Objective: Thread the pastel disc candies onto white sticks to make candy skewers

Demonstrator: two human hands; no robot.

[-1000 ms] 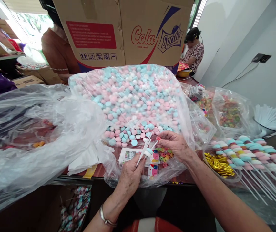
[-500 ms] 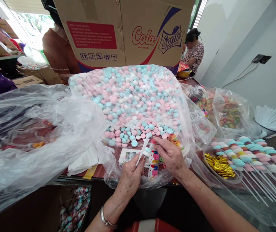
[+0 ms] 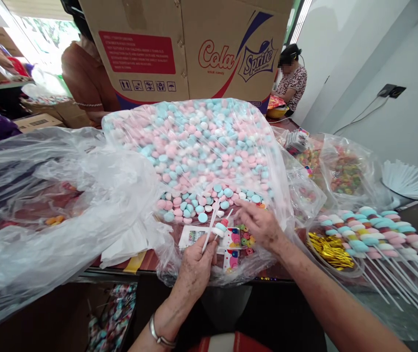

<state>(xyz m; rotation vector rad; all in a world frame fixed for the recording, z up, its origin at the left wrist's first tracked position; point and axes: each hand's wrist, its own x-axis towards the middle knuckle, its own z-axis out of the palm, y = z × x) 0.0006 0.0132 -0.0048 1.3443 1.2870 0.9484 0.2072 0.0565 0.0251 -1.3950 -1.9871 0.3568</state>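
My left hand (image 3: 195, 268) is closed around a few white sticks (image 3: 210, 228); one stick carries a blue, a white and a small red candy near its upper part. My right hand (image 3: 259, 223) reaches forward over the loose pink, blue and white candies (image 3: 197, 204) at the mouth of a big clear bag (image 3: 194, 142), fingertips down among them; what they pinch is hidden. Small coloured ring candies (image 3: 246, 238) lie just under the right hand.
A Cola/Sprite cardboard box (image 3: 190, 49) stands behind the bag. Crumpled clear plastic (image 3: 47, 195) covers the left. Finished candy sticks (image 3: 373, 232) and gold twist ties (image 3: 331, 250) lie right. Other people sit behind and at the far right.
My right hand put a small red candy onto the stick, then moved forward to the loose candies. The left hand kept holding the sticks.
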